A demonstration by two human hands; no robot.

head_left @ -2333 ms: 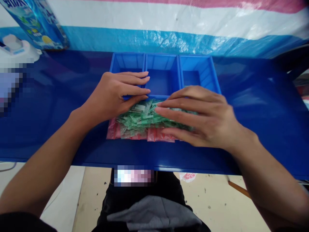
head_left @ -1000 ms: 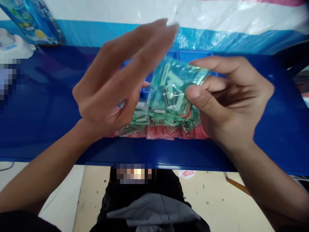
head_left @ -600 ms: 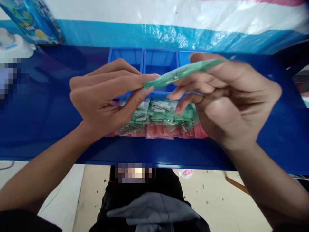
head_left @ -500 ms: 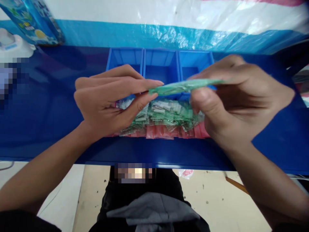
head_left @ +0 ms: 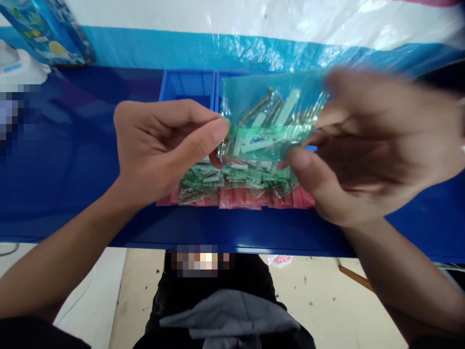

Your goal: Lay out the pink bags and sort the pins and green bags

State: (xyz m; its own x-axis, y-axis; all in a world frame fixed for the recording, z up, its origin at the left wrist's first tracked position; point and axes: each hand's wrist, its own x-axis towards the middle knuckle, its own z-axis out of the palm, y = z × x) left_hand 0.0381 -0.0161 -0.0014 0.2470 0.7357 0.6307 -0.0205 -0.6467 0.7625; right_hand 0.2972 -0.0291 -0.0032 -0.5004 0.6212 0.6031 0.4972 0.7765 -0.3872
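Note:
A clear green plastic bag of screws and white strip-like pieces is held up above the bins, its broad side toward me. My left hand pinches the bag's left edge between thumb and fingers. At the bag's right edge is my right hand, thumb at the lower corner and fingers behind, partly smeared by motion. Below the held bag lies a pile of similar green bags, also with white pieces inside. Pink-red bags lie along the pile's near side.
Blue bins stand in a row behind the hands, partly covered by the held bag. All rests on a dark blue table. At the far left are a blue printed package and a white object. Striped plastic sheeting hangs behind.
The green bag has turned from edge-on to face-on, so its screws and white pieces now show. My right hand has shifted slightly right and is more blurred; the left stays nearly in place.

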